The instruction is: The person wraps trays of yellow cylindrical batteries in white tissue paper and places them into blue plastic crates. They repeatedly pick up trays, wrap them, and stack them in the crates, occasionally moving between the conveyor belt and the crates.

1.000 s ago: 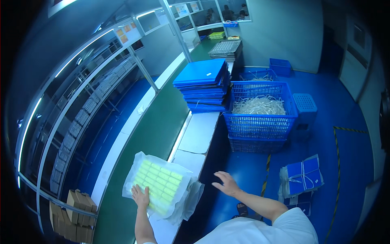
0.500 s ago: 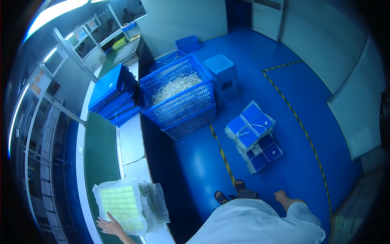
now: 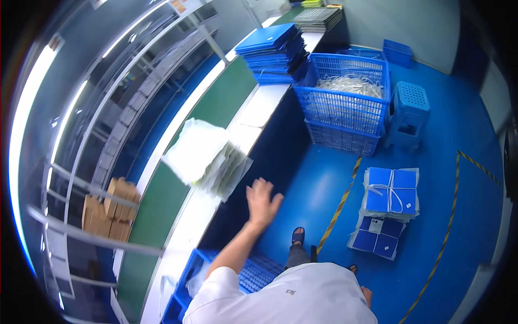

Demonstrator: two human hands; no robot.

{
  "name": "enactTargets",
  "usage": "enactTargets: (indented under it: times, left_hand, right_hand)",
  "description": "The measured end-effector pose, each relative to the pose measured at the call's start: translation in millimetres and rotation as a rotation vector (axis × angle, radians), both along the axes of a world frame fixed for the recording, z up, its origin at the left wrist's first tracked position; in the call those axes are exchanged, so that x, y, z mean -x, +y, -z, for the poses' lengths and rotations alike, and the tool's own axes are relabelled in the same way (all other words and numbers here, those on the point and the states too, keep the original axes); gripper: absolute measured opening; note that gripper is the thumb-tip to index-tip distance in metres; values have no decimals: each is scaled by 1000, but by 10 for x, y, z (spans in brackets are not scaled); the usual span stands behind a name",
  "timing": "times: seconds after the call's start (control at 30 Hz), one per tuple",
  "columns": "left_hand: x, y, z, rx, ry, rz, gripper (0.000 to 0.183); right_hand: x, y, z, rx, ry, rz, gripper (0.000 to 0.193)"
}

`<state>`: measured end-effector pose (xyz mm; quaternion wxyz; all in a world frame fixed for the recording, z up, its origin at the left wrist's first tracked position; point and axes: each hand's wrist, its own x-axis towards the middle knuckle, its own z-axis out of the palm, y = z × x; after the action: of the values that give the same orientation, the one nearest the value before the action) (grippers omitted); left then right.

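At the person's right side, the right hand [image 3: 367,296] is mostly hidden by the white shirt [image 3: 286,297], and I cannot tell how its fingers stand. Forward of the body, the left hand [image 3: 261,205] has its fingers stretched and its thumb wide apart. Just past it, the stack of white sheets [image 3: 198,152] lies on the green-and-white workbench [image 3: 226,94]. Farther away stand a blue perforated basket [image 3: 340,109] with pale strips [image 3: 350,85] and a pile of blue panels [image 3: 272,39].

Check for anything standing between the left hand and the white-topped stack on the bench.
Nothing visible stands between the left hand and the white-topped stack; the gap shows only shadow beside the bench.
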<state>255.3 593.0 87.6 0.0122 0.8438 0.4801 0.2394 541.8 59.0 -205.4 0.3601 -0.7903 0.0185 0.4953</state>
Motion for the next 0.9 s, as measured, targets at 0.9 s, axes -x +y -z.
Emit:
enactTargets:
  times: [0.9]
  left_hand:
    - [-3331,-2697,2233,1219,-408,-231,54]
  right_hand:
    - [-3452,-2792,-50,123,143,682,28]
